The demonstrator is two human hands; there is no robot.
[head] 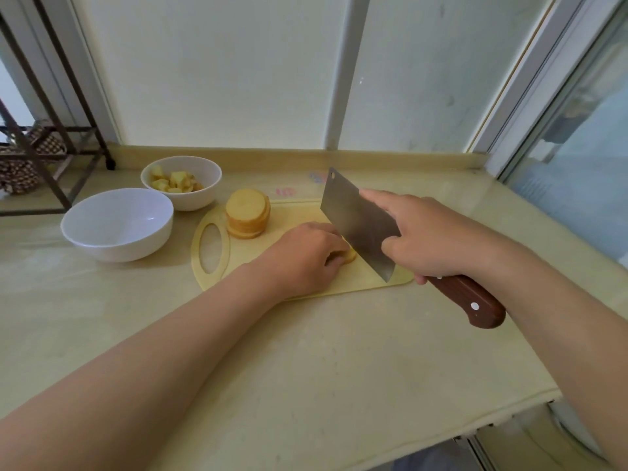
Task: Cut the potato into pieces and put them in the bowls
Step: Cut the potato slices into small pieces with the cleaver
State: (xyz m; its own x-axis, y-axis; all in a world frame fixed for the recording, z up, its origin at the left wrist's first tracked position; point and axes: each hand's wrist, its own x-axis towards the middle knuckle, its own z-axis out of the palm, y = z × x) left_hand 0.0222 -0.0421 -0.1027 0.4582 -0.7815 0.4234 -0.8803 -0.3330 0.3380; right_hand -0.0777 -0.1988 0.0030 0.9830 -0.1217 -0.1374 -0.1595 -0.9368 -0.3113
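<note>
Our left hand [302, 258] curls its grip on a potato piece [350, 255]. Our right hand [431, 239] clamps the cleaver [356, 222] beside it.

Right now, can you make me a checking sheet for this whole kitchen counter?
Surface: pale counter with a yellow cutting board on it.
Job's things: stack of potato slices and a potato piece on the board; cleaver at the piece; near bowl empty; far bowl holds potato chunks.
Clutter: checked cloth item by a metal rack, far left.
Fingers: left hand holds the potato piece; right hand grips the cleaver.
Cables: nothing seen.
Surroundings: wall behind, window right.
</note>
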